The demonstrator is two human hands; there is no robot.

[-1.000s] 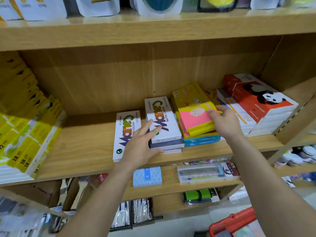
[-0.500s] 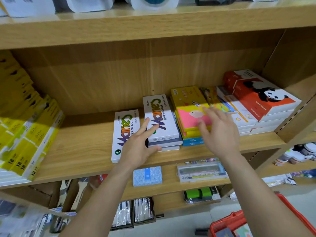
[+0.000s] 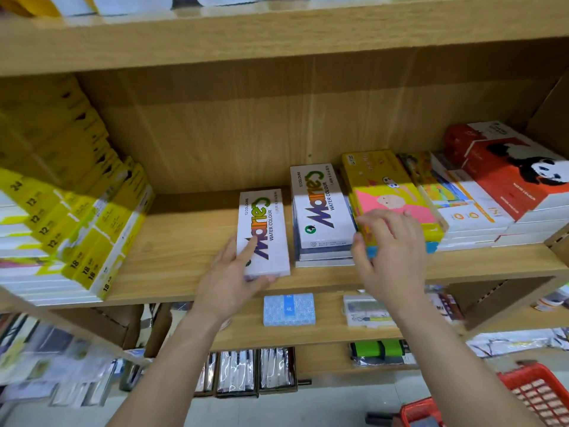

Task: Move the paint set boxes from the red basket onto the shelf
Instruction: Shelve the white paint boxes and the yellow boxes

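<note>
A white "Marie's water colour" box (image 3: 264,217) lies flat on the wooden shelf (image 3: 184,248), near its front edge. My left hand (image 3: 234,282) holds the near end of that box, index finger on top and thumb at the front edge. To its right is a short stack of the same white boxes (image 3: 323,208). Beside that stack lies a yellow and pink paint set box (image 3: 385,183) on a blue one. My right hand (image 3: 391,251) rests its fingers on the near end of the yellow box. The red basket (image 3: 535,392) is on the floor at the lower right.
Red panda boxes (image 3: 508,171) and white boxes (image 3: 468,211) are stacked at the shelf's right end. Yellow boxes (image 3: 92,217) lean in a pile at the left. A lower shelf holds a pale blue box (image 3: 289,309). The upper shelf board (image 3: 277,41) overhangs.
My left hand moved left from the stack of white boxes to the single white box and took hold of its near end. My right hand came back onto the yellow box's front.
</note>
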